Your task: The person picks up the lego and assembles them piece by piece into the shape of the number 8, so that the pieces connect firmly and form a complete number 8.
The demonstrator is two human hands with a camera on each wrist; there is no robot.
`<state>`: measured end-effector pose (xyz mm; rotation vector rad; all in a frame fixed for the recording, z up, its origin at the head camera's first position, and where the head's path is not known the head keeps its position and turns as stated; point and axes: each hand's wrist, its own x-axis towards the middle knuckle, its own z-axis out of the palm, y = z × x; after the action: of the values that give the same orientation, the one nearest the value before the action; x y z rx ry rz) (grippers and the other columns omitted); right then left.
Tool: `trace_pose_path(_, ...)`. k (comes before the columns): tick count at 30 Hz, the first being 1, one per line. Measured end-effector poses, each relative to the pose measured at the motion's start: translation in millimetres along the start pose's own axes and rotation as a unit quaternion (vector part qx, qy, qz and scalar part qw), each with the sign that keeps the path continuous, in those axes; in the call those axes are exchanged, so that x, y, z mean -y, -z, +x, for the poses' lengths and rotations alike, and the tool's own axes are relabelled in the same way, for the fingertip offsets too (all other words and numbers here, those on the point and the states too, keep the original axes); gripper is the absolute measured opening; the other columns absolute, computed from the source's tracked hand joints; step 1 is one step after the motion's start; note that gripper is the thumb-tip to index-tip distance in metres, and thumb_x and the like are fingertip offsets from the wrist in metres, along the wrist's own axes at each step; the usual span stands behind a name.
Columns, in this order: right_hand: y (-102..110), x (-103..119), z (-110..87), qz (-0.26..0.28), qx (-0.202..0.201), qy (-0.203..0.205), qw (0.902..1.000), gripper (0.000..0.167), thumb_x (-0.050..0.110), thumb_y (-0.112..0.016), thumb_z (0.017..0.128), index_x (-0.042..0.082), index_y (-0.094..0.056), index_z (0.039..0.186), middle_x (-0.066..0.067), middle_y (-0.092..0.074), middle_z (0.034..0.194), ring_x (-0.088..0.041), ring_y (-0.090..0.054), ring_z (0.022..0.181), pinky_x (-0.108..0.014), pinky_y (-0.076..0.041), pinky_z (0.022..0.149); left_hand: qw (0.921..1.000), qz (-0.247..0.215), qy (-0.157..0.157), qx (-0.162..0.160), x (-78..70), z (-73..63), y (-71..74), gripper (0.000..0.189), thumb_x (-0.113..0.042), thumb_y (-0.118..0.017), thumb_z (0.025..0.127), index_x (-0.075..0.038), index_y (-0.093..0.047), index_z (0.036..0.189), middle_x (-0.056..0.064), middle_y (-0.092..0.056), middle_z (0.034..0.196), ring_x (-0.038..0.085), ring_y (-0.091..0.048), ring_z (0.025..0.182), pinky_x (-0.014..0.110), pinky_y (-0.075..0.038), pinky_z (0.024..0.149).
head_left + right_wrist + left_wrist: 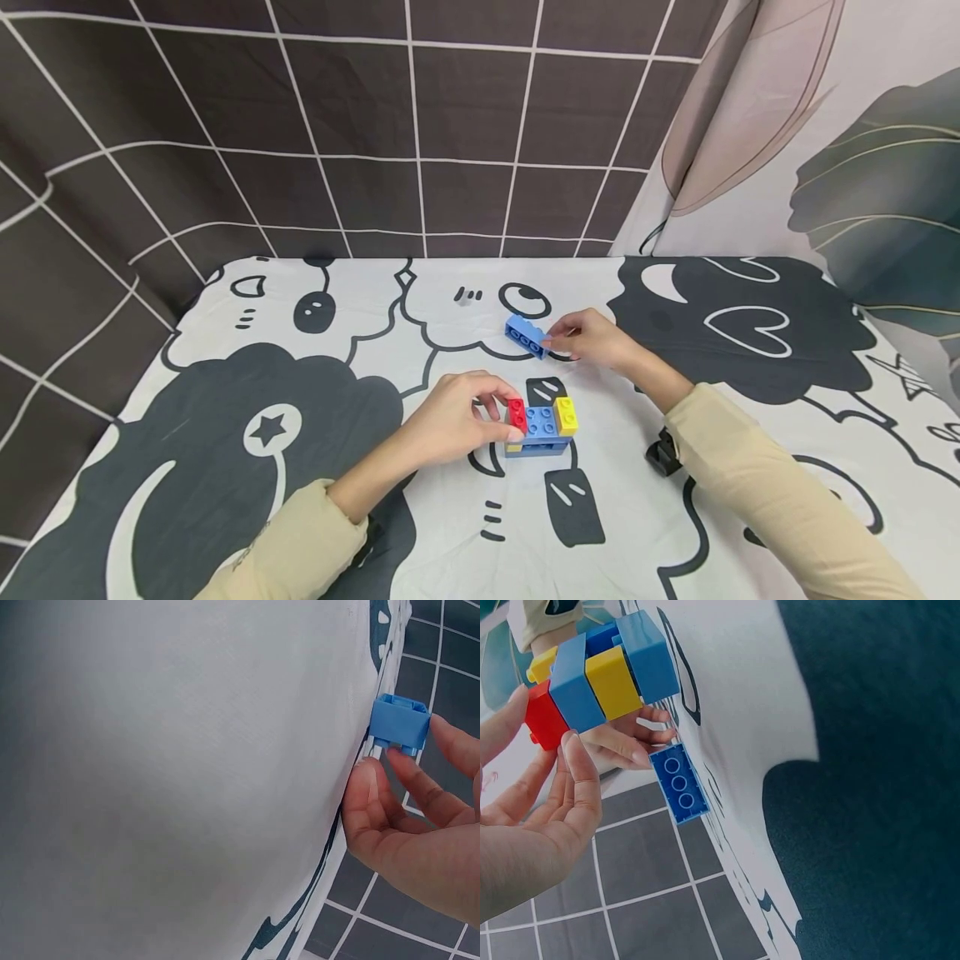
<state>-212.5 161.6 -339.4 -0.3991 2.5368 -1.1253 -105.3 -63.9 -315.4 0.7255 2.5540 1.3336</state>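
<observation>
My left hand holds the left end of a small stack of toy building bricks, thumb and fingertips on its red brick. Blue bricks form the middle of this stack, and a yellow brick tops its right end. Another yellow brick shows between blue layers in the left wrist view. Farther back, my right hand pinches one end of a separate long blue brick with its fingertips. That brick lies tipped on its side, its hollow underside with round tubes facing me.
A white cloth with black cartoon drawings covers the surface. Behind it hangs a dark cloth with a white grid, and a leaf-patterned curtain is at the right. A black wrist device sits by the right sleeve.
</observation>
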Motion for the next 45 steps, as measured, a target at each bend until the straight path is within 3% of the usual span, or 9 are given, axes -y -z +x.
trace_pose_path(9,-0.8,0.0,-2.1,0.020,0.003,0.038,0.9991,0.021,0.006,-0.072,0.075,-0.002,-0.063,0.093,-0.008,-0.058,0.081,-0.018,-0.050,0.067,-0.024,-0.042,0.059,1.0000,-0.002,-0.007,0.000,0.8,-0.3,-0.4,0.030,-0.015,-0.079,0.071,-0.007,-0.067,0.097,-0.002,-0.062,0.088,0.010,-0.056,0.071,0.023,-0.046,0.056)
trace_pose_path(18,0.0,-1.2,-4.4,0.012,0.005,0.030,0.9995,0.037,0.009,-0.073,0.075,-0.005,-0.059,0.107,-0.012,-0.058,0.090,-0.019,-0.050,0.074,-0.024,-0.042,0.063,1.0000,-0.002,-0.007,-0.001,1.3,-0.1,-0.7,0.030,-0.015,-0.079,0.071,-0.007,-0.067,0.097,-0.001,-0.061,0.087,0.013,-0.057,0.072,0.022,-0.045,0.054)
trace_pose_path(30,-1.2,-2.0,-5.5,0.045,0.017,0.058,0.9972,0.029,-0.003,-0.072,0.071,-0.003,-0.060,0.098,-0.013,-0.057,0.090,-0.020,-0.052,0.072,-0.024,-0.043,0.065,0.9999,-0.006,-0.012,0.000,2.8,0.5,-1.6,0.030,-0.016,-0.079,0.070,-0.006,-0.067,0.096,0.000,-0.062,0.087,0.014,-0.057,0.072,0.023,-0.045,0.054)
trace_pose_path(35,-1.1,-1.6,-6.8,0.054,0.037,0.054,0.9964,0.031,-0.005,-0.072,0.069,-0.002,-0.061,0.098,-0.012,-0.059,0.091,-0.022,-0.053,0.075,-0.028,-0.043,0.070,0.9999,-0.004,-0.016,-0.003,2.1,0.0,-1.5,0.030,-0.015,-0.080,0.070,-0.005,-0.067,0.095,0.001,-0.062,0.087,0.014,-0.057,0.072,0.023,-0.045,0.054)
trace_pose_path(41,0.3,-0.6,-6.8,0.040,0.046,0.037,0.9975,0.042,0.002,-0.075,0.070,-0.003,-0.059,0.109,-0.014,-0.059,0.099,-0.022,-0.053,0.079,-0.029,-0.043,0.073,0.9999,-0.003,-0.010,-0.001,2.1,0.3,-1.8,0.031,-0.016,-0.079,0.070,-0.005,-0.067,0.096,0.002,-0.062,0.087,0.013,-0.057,0.072,0.023,-0.045,0.054)
trace_pose_path(45,0.6,0.4,-6.6,0.026,0.054,0.032,0.9977,0.040,0.007,-0.075,0.071,-0.003,-0.061,0.108,-0.011,-0.061,0.098,-0.020,-0.053,0.078,-0.029,-0.043,0.073,0.9999,-0.002,-0.011,0.000,2.3,0.5,-1.2,0.031,-0.016,-0.079,0.070,-0.005,-0.067,0.097,0.002,-0.062,0.087,0.010,-0.056,0.071,0.023,-0.046,0.055)
